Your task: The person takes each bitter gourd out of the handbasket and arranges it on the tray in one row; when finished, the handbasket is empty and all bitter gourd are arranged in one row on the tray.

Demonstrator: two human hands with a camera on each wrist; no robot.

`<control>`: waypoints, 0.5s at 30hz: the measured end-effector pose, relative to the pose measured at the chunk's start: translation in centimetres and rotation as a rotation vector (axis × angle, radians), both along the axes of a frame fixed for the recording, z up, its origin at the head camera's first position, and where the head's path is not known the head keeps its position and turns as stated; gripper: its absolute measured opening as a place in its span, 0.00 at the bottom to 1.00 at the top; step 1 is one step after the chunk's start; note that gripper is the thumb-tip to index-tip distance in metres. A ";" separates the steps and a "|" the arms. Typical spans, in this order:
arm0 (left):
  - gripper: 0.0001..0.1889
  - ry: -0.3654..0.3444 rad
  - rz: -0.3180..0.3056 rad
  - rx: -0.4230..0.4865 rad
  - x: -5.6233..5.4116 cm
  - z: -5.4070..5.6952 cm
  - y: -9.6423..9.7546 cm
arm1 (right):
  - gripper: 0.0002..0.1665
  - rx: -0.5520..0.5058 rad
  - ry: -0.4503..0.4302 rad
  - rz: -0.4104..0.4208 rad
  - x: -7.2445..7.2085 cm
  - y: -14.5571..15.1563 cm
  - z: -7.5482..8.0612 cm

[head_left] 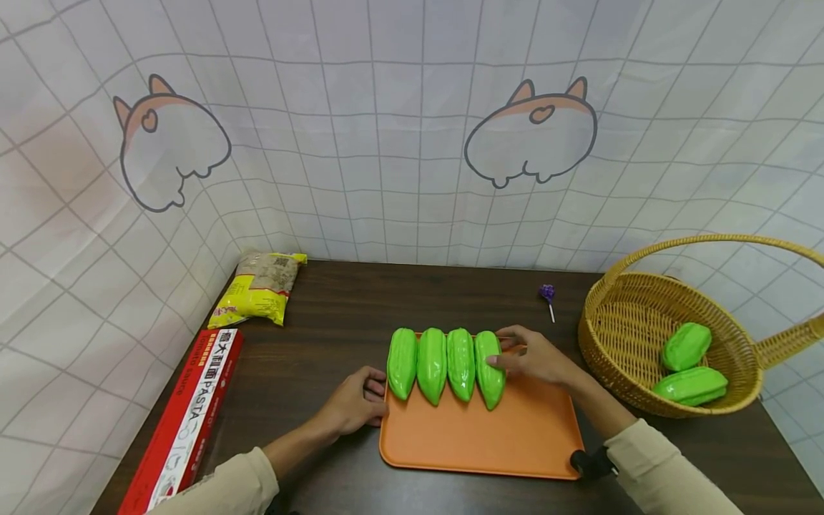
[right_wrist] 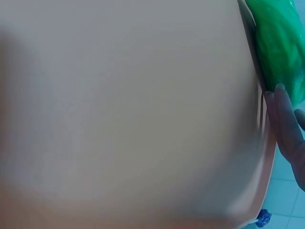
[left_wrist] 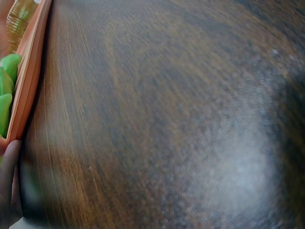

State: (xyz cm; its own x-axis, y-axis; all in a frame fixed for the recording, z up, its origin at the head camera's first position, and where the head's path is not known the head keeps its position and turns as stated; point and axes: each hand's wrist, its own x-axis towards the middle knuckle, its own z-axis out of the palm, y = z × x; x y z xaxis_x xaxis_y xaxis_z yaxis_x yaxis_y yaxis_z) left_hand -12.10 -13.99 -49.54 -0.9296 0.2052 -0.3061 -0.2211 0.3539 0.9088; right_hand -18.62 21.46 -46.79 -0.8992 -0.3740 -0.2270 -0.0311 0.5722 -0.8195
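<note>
Several shiny green ribbed star fruits point(head_left: 432, 366) lie side by side along the far left part of an orange tray point(head_left: 476, 443). My left hand point(head_left: 354, 402) grips the tray's left rim, its thumb over the edge and its fingers outside; the left wrist view catches only part of that hand point(left_wrist: 8, 176). At the row's right end, my right hand point(head_left: 537, 357) touches the rightmost star fruit point(head_left: 491, 379) with thumb and fingers. In the right wrist view straight fingers point(right_wrist: 284, 119) meet the end of that green fruit point(right_wrist: 281, 52).
A wicker basket point(head_left: 589, 336) with a tall handle stands at the right, holding two more star fruits point(head_left: 692, 385). A purple lollipop point(head_left: 547, 293) lies behind the tray. At the left are a yellow bag point(head_left: 257, 286) and a red pasta box point(head_left: 183, 422) on the dark wooden table point(head_left: 335, 300).
</note>
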 end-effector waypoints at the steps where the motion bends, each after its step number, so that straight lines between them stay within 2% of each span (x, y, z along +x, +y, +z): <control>1: 0.31 0.000 -0.002 0.000 0.0 0.0 0.0 | 0.42 -0.004 0.005 0.002 0.0 0.1 0.0; 9: 0.31 -0.016 -0.015 -0.005 -0.2 -0.1 -0.1 | 0.45 -0.094 -0.029 0.030 -0.1 1.6 1.3; 15: 0.31 -0.020 -0.010 -0.010 -0.2 0.0 0.0 | 0.42 -0.062 0.047 0.066 0.0 3.4 3.2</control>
